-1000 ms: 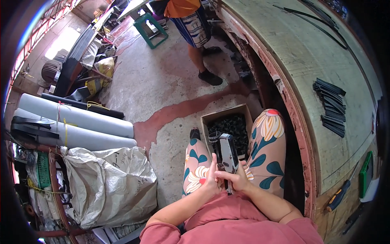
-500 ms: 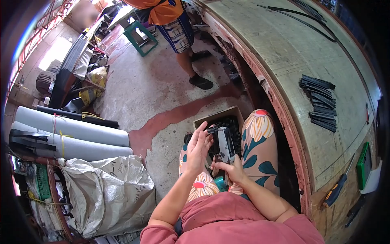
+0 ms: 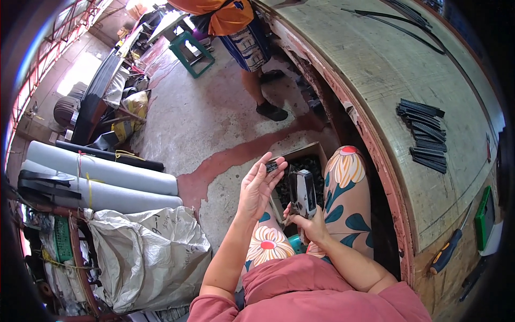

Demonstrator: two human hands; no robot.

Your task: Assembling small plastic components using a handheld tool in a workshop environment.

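Observation:
Over my lap, my right hand [image 3: 308, 221] is closed around the handle of a worn grey-and-black tool that looks like a staple gun [image 3: 303, 189]. Just left of it, my left hand [image 3: 258, 185] is raised, holding a small black strip piece [image 3: 272, 167] between thumb and fingers. The piece and the tool's nose are apart. Below both hands, between my knees, sits an open cardboard box [image 3: 316, 149] with many small dark pieces inside, partly hidden by the tool and my hands.
On my right, a worktable [image 3: 370, 64] carries stacked black strips [image 3: 424, 134], a screwdriver [image 3: 448, 251] and a green tray [image 3: 484, 217]. Grey rolls [image 3: 102, 172] and a white sack [image 3: 150, 252] lie left. Ahead, a person in orange [image 3: 230, 21] stands beside a green stool [image 3: 192, 53].
My left hand has drawn back from the tool's nose, and the small black piece now shows in its fingers. The tool has moved slightly right and down.

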